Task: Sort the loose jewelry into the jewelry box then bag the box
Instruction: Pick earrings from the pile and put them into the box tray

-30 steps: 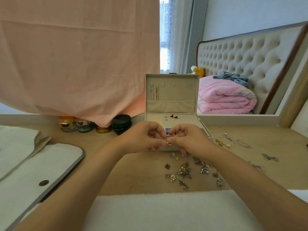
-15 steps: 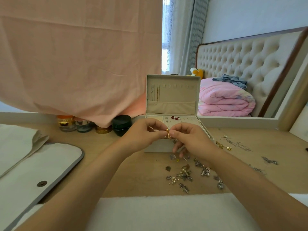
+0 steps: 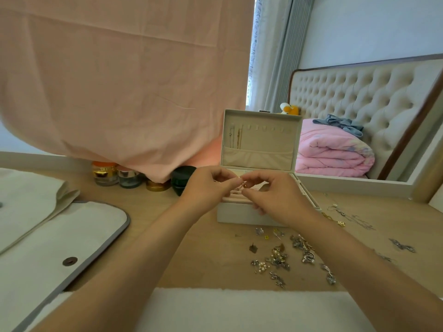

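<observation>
A white jewelry box (image 3: 242, 215) stands open on the wooden table, its lid (image 3: 261, 140) upright with chains hanging inside. My left hand (image 3: 211, 188) and my right hand (image 3: 275, 195) meet just above the box's front tray. Together their fingertips pinch a small gold earring (image 3: 245, 185). Loose jewelry (image 3: 282, 257) lies scattered on the table in front of the box, with necklaces (image 3: 347, 216) to its right. A white fabric bag (image 3: 48, 238) with a grey edge and a snap button lies at the left.
Several cosmetic jars (image 3: 105, 173) and a black jar (image 3: 183, 179) stand behind, under a hanging pink cloth (image 3: 119, 80). A mirror frame (image 3: 359, 186) runs along the table's back. A white cloth (image 3: 239, 310) covers the near edge.
Both hands rose from the table's jewelry pile to above the box tray, keeping the gold earring pinched between them. The view has tilted upward a little.
</observation>
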Tool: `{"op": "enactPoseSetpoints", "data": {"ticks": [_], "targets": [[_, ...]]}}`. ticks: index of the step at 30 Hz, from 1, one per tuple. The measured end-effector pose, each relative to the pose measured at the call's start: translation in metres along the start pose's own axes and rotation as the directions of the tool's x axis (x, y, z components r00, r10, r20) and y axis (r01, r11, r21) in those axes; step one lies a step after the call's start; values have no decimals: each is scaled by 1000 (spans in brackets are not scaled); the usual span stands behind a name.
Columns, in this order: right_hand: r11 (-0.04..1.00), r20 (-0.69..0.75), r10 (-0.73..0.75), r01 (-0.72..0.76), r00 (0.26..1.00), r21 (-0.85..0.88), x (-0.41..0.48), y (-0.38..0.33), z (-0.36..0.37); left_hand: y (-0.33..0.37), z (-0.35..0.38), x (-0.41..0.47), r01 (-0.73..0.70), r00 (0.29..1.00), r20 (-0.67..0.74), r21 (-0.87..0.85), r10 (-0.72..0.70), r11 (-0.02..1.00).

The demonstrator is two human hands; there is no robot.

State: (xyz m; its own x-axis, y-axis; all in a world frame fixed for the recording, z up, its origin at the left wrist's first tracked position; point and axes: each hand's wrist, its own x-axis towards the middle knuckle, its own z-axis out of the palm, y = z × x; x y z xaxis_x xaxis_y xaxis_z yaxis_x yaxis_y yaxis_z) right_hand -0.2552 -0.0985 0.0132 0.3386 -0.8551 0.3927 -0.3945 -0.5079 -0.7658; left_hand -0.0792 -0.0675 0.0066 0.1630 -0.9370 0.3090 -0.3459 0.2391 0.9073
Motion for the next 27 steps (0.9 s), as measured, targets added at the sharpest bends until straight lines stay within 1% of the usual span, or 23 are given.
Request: {"op": "enactPoseSetpoints", "data": {"ticks": [2,3,5,6,9,10,12,13,14,17,20,23,27], "targets": [[986,-27,-70,65,997,-152,7,-1,4,-1,-1,2,25,999,-33,-90,-28,996],[978,-51,-93,81,994,-193,10,-2,7,-1,-1,3,39,998,-40,-140,-45,989],[970,-97,-118,94,988,-224,19,-4,11,-1,-2,6,58,996,-54,-203,-71,978],[965,-110,-130,101,985,-242,23,-5,12,-2,-3,8,56,996,-60,-207,-70,977],[950,-122,-160,119,980,-290,39,-3,13,-8,-4,13,-1,997,-82,-120,-9,993],[945,-124,-155,110,980,-307,45,-2,12,-12,-4,15,-9,995,-97,-55,3,998],[931,-132,-123,69,983,-358,58,2,11,-23,-6,17,1,993,-120,137,15,991],[920,-133,-104,45,986,-390,64,4,11,-28,-8,18,4,994,-109,221,20,975],[905,-129,-88,26,988,-425,69,7,11,-32,-9,18,8,996,-82,269,15,963],[853,-96,-69,9,993,-521,83,15,16,-39,-10,16,9,1000,13,297,-13,955],[824,-49,-39,5,998,-566,90,20,25,-43,-4,15,1,997,72,319,-26,948],[803,-8,-43,30,999,-596,92,22,35,-45,1,15,-9,995,92,351,-25,936],[760,4,-47,38,999,-648,94,21,37,-46,0,16,-12,995,94,331,-21,943]]}}
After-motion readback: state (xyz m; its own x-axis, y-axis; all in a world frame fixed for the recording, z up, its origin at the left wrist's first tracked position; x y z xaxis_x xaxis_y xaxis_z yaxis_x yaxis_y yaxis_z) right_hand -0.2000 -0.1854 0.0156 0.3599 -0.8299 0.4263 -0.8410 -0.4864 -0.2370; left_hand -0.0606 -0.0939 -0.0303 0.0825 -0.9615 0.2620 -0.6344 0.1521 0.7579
